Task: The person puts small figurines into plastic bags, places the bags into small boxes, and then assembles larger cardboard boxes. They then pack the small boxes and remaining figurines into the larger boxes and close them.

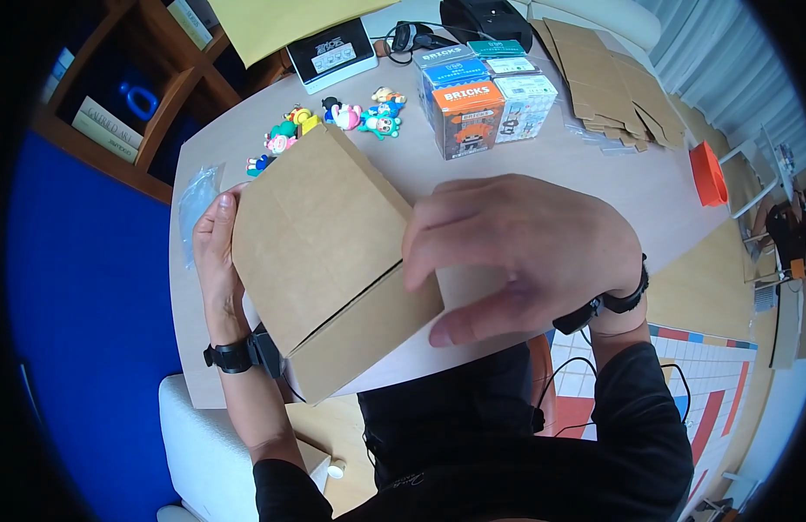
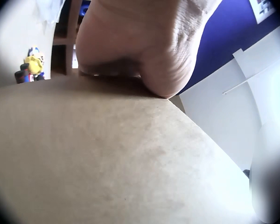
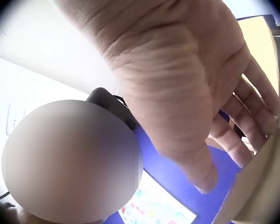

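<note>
A brown cardboard box (image 1: 320,230) is tilted over the near part of the table, with a dark seam along its near side. My left hand (image 1: 216,244) holds it by the left edge, thumb upright beside it and the other fingers hidden behind. In the left wrist view, the box's broad face (image 2: 116,149) fills the lower part below the hand. At the box's right side is my right hand (image 1: 529,248), fingers loosely bent and thumb spread apart. The right wrist view shows these fingertips right at the box's edge (image 3: 266,182), with the thumb free of it.
Several small colourful figurines (image 1: 381,122) lie behind the box. Stacked brick-toy boxes (image 1: 468,117) stand at the back centre, flattened cardboard (image 1: 607,83) back right. A clear plastic bag (image 1: 198,204) lies left, an orange container (image 1: 707,174) sits at the right edge. A small screen (image 1: 333,56) stands behind.
</note>
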`<state>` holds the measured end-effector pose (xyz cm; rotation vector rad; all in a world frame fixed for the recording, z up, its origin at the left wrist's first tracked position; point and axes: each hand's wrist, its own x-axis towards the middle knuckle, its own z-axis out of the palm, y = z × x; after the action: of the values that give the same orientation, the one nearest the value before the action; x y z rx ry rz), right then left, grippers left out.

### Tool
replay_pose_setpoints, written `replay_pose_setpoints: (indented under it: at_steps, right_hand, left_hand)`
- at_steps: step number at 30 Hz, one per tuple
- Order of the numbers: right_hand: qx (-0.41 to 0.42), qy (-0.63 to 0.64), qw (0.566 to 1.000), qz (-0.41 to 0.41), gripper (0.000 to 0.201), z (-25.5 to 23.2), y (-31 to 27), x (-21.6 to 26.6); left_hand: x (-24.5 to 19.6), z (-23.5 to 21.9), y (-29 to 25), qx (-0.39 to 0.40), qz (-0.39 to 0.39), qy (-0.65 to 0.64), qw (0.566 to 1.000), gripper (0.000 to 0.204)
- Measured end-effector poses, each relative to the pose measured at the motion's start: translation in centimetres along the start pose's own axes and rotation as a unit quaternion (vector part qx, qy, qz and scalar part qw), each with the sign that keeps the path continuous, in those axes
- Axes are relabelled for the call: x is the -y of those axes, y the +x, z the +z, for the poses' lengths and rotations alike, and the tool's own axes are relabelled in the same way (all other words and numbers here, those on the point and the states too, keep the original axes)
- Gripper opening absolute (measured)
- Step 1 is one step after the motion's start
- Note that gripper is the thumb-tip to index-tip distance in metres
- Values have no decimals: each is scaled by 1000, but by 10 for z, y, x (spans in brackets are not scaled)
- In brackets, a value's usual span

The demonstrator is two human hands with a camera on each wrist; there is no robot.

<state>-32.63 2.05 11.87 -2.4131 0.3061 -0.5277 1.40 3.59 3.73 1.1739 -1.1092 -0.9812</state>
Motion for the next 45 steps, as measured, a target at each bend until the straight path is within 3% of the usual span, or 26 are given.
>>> replay_pose_setpoints:
  at_steps: [6, 9, 14, 16, 18, 19, 20, 22, 25, 28, 31, 34, 37, 40, 42, 45]
  right_hand:
    - [60, 92, 994, -18, 30, -5, 1, -1]
    - [16, 43, 996, -83, 30, -7, 0, 0]
    - [-39, -13, 991, -124, 32, -7, 5, -2]
    - [-28, 38, 995, -86, 33, -2, 8, -8]
    - [-2, 135, 991, -8, 33, 5, 10, -14]
    - [-9, 117, 993, 0, 31, 4, 13, -14]
    - [-17, 98, 995, 8, 30, 2, 15, -13]
    - [-60, 97, 993, 15, 26, 1, 21, -14]
    - [-146, 97, 985, -7, 28, 3, 29, -33]
    - [-187, 99, 971, 115, 41, 14, 39, -55]
    - [-138, -22, 971, 192, 54, 29, 57, -84]
    - [-139, -165, 959, 185, 66, 47, 86, -149]
    - [-107, -299, 894, 316, 81, 49, 125, -188]
    - [-14, -264, 858, 440, 82, 39, 150, -216]
    - [17, -242, 841, 484, 77, 34, 155, -215]
    - [37, -266, 820, 505, 74, 31, 158, -222]
  left_hand:
    - [-4, 12, -7, -34, 25, -20, 999, 39]
    - [-10, 24, -14, -86, 5, -38, 996, 39]
    - [12, 9, -4, -116, 66, -108, 985, 41]
    - [13, 11, -8, -117, 101, -143, 978, 37]
    - [1, 34, -20, -29, 161, -283, 945, 29]
    - [0, 33, -14, -56, 239, -256, 935, 23]
    - [-6, 30, -18, -27, 262, -230, 937, 23]
    - [-11, 37, -22, -105, 235, -323, 911, 28]
    - [12, -11, -3, 65, 216, -369, 902, 26]
    - [20, -33, 5, 70, 229, -390, 889, 30]
    - [16, -34, 3, 61, 211, -419, 881, 31]
    - [37, -54, 19, 86, 222, -394, 888, 39]
    - [48, -61, 27, 111, 263, -396, 873, 40]
    - [52, -75, 40, 230, 294, -427, 824, 44]
    - [64, -82, 51, 271, 283, -405, 826, 46]
    - [66, -81, 46, 260, 270, -366, 852, 51]
